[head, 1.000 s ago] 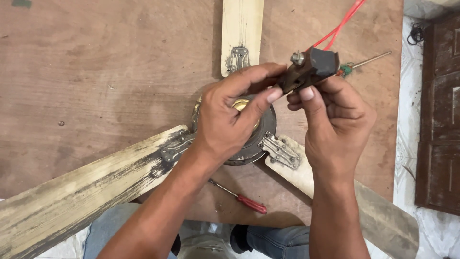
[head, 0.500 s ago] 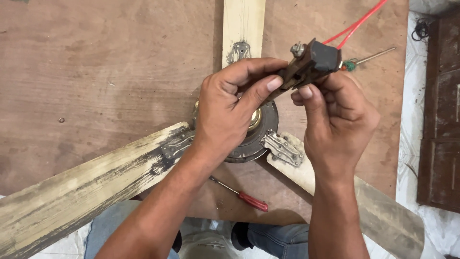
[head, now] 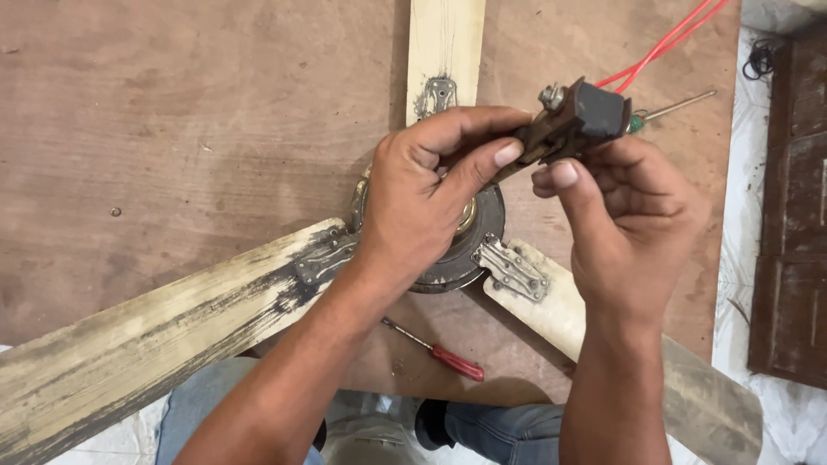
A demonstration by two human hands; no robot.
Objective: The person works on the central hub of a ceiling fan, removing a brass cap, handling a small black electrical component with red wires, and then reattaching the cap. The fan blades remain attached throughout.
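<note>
The small dark electrical part [head: 573, 125], a blocky brown-and-grey piece with a metal screw terminal on top, is held up above the desk [head: 198, 129] between both hands. The left hand [head: 422, 207] pinches its lower brown end between thumb and curled fingers, closed firmly on it. The right hand [head: 633, 215] cups it from below and behind, fingers folded around the grey block, thumb tip resting against its underside. It looks light, rigid and hard-edged, probably easy to hold but fiddly; the body seems the safest place to take hold, not the wires.

Nearest the viewer are the person's knees in blue jeans [head: 482, 430], at the bottom edge. Just beyond lies one red-handled screwdriver [head: 435, 349] on the brown plywood desk. Under the hands rests one ceiling fan motor hub [head: 461, 254], round and dark with a brass centre, partly hidden by the left hand. Three worn cream fan blades spread from it: one long, dirty blade [head: 146, 344] toward the lower left, one [head: 603, 336] toward the lower right, and one [head: 444, 43] pointing away. Each joins the hub through a metal bracket.

Farther off, two red wires [head: 668, 43] run from the part to the top edge, and a second, green-handled screwdriver [head: 676, 108] shows behind it. A dark wooden door panel [head: 792, 215] stands at the far right.
</note>
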